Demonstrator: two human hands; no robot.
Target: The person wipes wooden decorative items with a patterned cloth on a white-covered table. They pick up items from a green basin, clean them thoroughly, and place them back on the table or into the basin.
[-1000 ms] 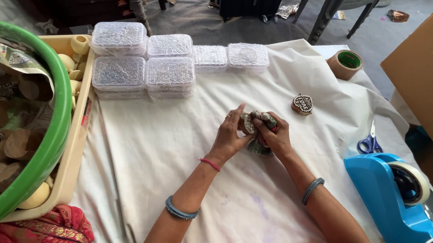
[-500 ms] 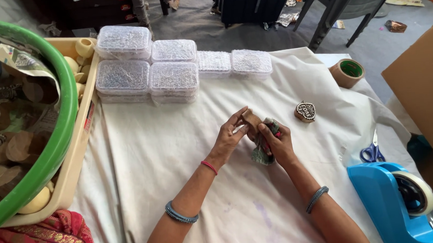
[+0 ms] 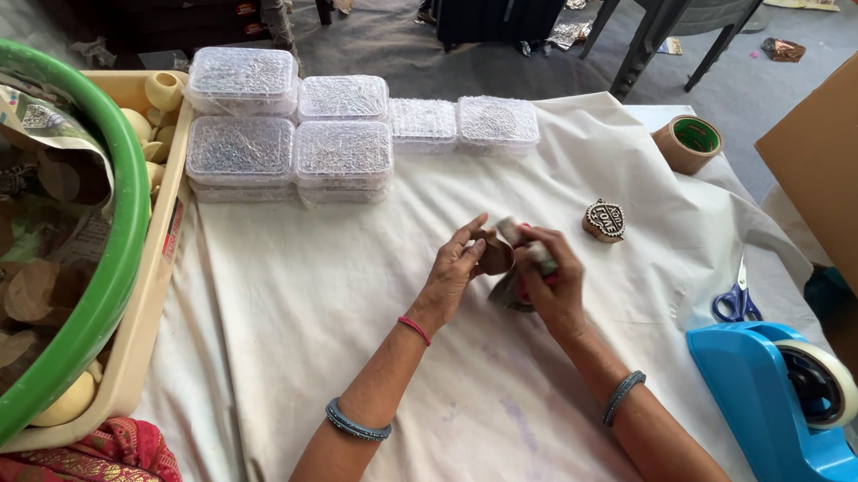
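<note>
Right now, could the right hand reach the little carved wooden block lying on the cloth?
Probably yes. The carved block lies just beyond the right hand on bare white cloth, nothing between them. But that hand is holding a rag, so it is not free.

Six clear plastic boxes (image 3: 343, 127), two tape rolls (image 3: 689, 143) — one pair of scissors (image 3: 736, 302).
</note>
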